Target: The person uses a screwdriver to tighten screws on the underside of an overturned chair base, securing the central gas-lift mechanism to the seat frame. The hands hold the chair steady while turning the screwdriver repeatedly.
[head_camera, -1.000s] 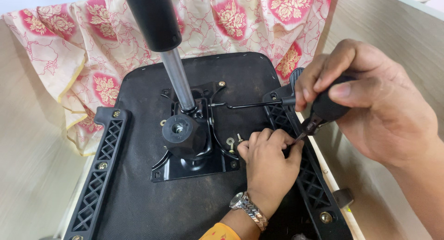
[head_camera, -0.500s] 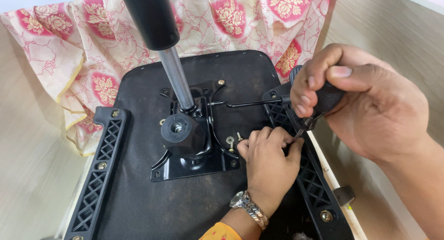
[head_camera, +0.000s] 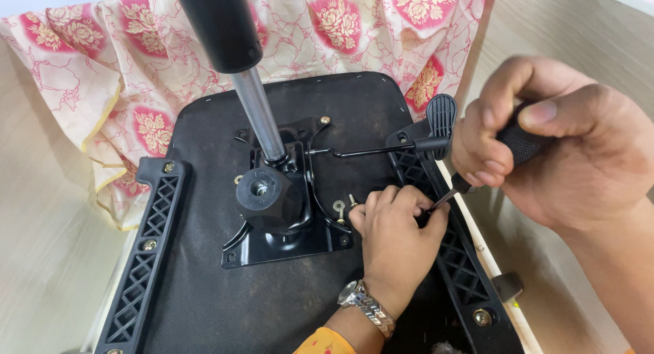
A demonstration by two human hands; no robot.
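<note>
The fingers (head_camera: 490, 122) of the right hand (head_camera: 565, 156) are curled tight round the black, ribbed handle of a screwdriver (head_camera: 521, 141), thumb pressed along the top. Its thin shaft slants down and left to the left hand (head_camera: 395, 241). That hand, with a metal watch (head_camera: 368, 306) on the wrist, rests knuckles-up on the upturned seat base (head_camera: 225, 306). Its fingertips (head_camera: 392, 198) are pinched narrow around the tip of the shaft, at the inner edge of the right armrest bracket (head_camera: 463, 279). Whatever they steady there is hidden, possibly a small screw.

As for progress, the work looks partly done. A bolt (head_camera: 482, 317) sits in the near end of the right bracket, and the left armrest bracket (head_camera: 146, 248) shows screws (head_camera: 149, 245) in its holes. A loose washer (head_camera: 338, 206) lies on the seat base just beside the left hand, which suggests some fasteners are not yet in.

Beyond the hands, the black mechanism plate (head_camera: 286, 241) lies flat in the middle of the seat base. The gas cylinder (head_camera: 262, 119) rises from it toward the camera. A thin lever (head_camera: 371, 150) runs right from the plate to a ribbed paddle (head_camera: 441, 115). Farthest off, a cream cloth with red flowers (head_camera: 327, 27) lies under the seat base's far edge.
</note>
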